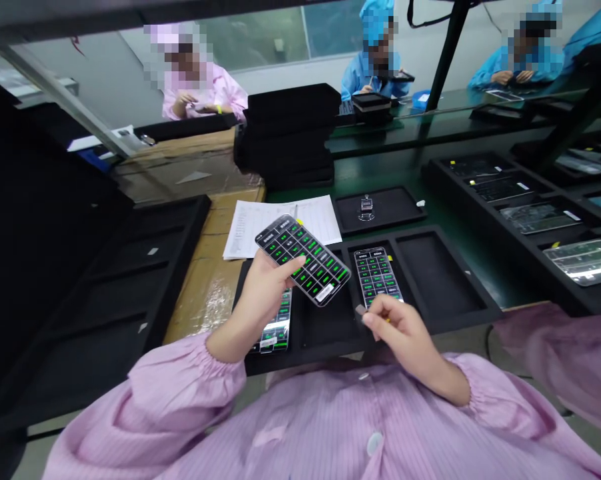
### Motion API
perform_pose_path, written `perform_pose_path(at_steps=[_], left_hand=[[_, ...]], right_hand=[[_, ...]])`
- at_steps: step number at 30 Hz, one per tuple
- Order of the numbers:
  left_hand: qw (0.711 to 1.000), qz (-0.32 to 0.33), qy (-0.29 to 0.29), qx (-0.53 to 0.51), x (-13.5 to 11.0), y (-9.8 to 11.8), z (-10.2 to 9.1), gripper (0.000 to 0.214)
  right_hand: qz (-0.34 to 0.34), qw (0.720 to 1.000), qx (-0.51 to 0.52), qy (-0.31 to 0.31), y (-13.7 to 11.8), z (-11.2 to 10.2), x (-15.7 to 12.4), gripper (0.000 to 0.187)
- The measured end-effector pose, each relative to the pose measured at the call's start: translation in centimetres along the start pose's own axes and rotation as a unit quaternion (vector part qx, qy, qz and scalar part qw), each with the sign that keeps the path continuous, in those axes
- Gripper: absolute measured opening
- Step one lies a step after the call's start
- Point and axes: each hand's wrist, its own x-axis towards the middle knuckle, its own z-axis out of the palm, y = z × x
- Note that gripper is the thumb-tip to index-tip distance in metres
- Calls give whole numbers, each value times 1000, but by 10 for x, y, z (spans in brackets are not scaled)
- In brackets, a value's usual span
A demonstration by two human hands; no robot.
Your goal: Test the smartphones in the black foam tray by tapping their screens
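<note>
My left hand (265, 283) is closed around a slim, dark phone-shaped panel with rounded corners and a grid of green labels on its lit face (313, 248). My thumb lies across the front and the fingers go behind, where I can't see them; that grip probably steadies the panel while leaving most of the face readable. I hold it face up and slanting, raised above a black compartmented tray of foam-like material (443, 280), likely so the grid sits in easy view.

My right hand (403, 327) is curled, thumb and forefinger pinched together on a small greyish tab (361, 312), too blurred to identify. A fingertip hold seems right for something so little. This hand is over the near end of a second lit panel with green labels (378, 272), which lies in its own recess; whether I touch it I can't tell.

A third lit panel, partly hidden by my left forearm (279, 327), lies at the tray's left. The recesses presumably keep the panels from rubbing. A white printed sheet (245, 230) lies just beyond, perhaps kept close for checking.
</note>
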Motion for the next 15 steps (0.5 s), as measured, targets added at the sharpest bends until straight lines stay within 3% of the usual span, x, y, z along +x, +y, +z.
perform_pose_path(at_steps=[2, 4, 5, 6, 8, 11, 13, 15], left_hand=[[996, -61, -2, 65, 9, -13, -7, 53], [981, -119, -44, 146, 12, -24, -11, 62], [972, -113, -69, 195, 12, -27, -11, 65], [960, -79, -87, 254, 10, -29, -11, 68], [915, 55, -72, 393, 6, -24, -5, 70], [799, 243, -36, 549, 3, -12, 16, 54], [743, 296, -87, 594, 5, -11, 36, 38], [711, 305, -150, 616, 11, -16, 57, 31]], right_hand=[[-32, 997, -4, 68, 0, -15, -1, 36], [-55, 991, -7, 124, 3, -30, -1, 34], [-59, 988, -11, 144, 4, -36, 0, 33], [-61, 985, -16, 159, 7, -41, 1, 32], [-60, 982, -23, 179, 12, -49, 3, 29], [-54, 981, -18, 186, 20, -53, 4, 26], [-48, 982, -17, 184, 24, -54, 4, 26], [-47, 981, -15, 186, 26, -54, 4, 27]])
